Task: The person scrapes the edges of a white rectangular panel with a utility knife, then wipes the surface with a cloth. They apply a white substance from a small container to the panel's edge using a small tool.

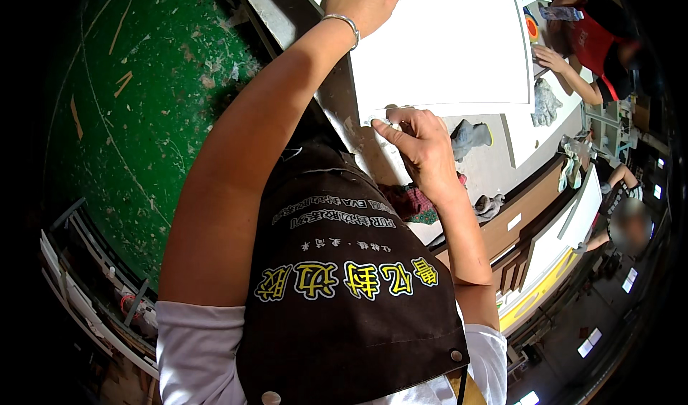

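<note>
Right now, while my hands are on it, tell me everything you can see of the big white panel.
The white panel is broad, flat and straight-edged, with thin dark lines along its right and near edges. It looks like smooth board, though glare hides surface detail. It appears to lie flat at the upper middle of the view, its far end out of frame. Your left hand is at its left side, your right hand at the near left corner.

I see a scuffed green floor (165, 83) filling my upper left, with a rack (89, 303) at lower left. Bright rectangular lights (590, 342) glow at lower right.
</note>
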`<state>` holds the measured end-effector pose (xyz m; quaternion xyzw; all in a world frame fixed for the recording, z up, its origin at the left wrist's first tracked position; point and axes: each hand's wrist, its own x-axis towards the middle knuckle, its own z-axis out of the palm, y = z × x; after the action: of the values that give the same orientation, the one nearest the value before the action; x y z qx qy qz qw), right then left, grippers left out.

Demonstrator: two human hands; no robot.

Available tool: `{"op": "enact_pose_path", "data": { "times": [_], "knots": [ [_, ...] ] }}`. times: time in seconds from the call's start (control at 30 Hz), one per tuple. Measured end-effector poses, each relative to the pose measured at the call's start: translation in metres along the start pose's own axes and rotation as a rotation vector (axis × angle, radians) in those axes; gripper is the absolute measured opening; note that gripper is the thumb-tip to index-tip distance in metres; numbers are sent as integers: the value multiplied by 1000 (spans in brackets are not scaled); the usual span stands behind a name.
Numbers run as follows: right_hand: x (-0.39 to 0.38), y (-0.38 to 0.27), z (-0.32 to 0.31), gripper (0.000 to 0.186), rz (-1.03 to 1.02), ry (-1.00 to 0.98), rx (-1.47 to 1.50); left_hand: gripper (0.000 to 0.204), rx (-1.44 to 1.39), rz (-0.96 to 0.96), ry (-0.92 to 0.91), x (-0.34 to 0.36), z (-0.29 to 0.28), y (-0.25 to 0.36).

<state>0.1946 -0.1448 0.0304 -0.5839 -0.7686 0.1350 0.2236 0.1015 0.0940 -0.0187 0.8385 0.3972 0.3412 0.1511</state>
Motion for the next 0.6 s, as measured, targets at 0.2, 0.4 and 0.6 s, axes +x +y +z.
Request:
{"op": "enact_pose_path", "data": {
  "times": [0.2, 0.4, 0.6],
  "knots": [
    [-2, -1, -2, 27, 17, -54, 55, 12, 15, -1, -24, 1, -2, 0],
    [-18, 3, -1, 29, 102, 54, 84, 11, 33, 29, 38, -2, 1, 0],
    [-9, 0, 4, 31, 62, 67, 76, 12, 11, 4, -6, 1, 0, -2]
  ]
}}
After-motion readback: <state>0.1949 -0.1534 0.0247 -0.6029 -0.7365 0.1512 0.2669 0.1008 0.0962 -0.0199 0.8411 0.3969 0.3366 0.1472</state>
